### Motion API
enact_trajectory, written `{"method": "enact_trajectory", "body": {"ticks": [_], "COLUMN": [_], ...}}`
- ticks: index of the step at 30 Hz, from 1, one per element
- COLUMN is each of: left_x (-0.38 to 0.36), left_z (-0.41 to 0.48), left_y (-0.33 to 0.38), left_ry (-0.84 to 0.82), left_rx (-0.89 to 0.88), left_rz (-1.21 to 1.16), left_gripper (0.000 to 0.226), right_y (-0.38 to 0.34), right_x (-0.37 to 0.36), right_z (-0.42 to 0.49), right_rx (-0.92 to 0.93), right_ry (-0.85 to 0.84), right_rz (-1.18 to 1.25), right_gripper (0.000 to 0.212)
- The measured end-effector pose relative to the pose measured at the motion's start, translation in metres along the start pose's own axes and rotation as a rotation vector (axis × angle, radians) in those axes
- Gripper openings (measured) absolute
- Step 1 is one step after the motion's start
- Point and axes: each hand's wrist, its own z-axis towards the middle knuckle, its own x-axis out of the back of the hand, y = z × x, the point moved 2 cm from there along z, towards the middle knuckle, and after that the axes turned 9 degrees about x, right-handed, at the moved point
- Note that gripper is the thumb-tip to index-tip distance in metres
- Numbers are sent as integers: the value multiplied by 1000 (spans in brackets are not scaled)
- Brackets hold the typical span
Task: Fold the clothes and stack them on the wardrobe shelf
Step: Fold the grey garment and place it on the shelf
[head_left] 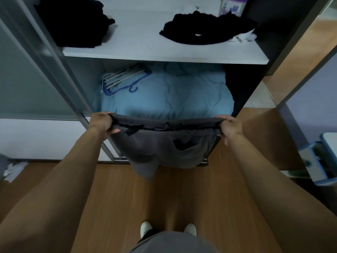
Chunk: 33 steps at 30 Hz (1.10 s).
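Left hand [102, 123], right hand [230, 128] each gripping waistband end of dark grey drawstring fabric shorts [164, 145] (possibly trousers), hanging below hands. Best: bringing hands together, aligning seams.

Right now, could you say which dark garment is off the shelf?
The dark grey drawstring shorts, waistband gripped by left hand and right hand; left black heap and right black heap lie on the white shelf.

Single head-worn wide-angle view. It faces forward and steeply down into the wardrobe [76, 92] at close range. Shelf [145, 42] sits at top; floor [118, 198] and shoes [145, 227] at the bottom edge.
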Motion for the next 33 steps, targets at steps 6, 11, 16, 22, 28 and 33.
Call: {"method": "enact_trajectory", "body": {"ticks": [6,11,16,22,28,33], "left_x": [-8,-26,-63,-75,-69,-73], "left_z": [-9,-26,-48,-55,-63,-76], "left_y": [-3,5,17,33,22,23], "left_ry": [-132,-180,-363,-382,-667,-758], "left_rx": [107,-131,-294,-123,-21,-83], "left_rz": [-288,-155,28,-272,-243,-66], "left_gripper": [24,36,41,30,24,24], "right_y": [-22,-48,-67,-87,-76,-69], "right_x": [-18,-28,-46,-41,-33,-27], "right_z": [-21,-37,-62,-67,-46,-41], "right_rx": [397,749,823,755,618,570], "right_ry": [-355,-535,-567,-561,-425,-426], "right_rz": [-333,-647,-521,-335,-357,-260], "right_gripper": [49,48,55,53,44,43]}}
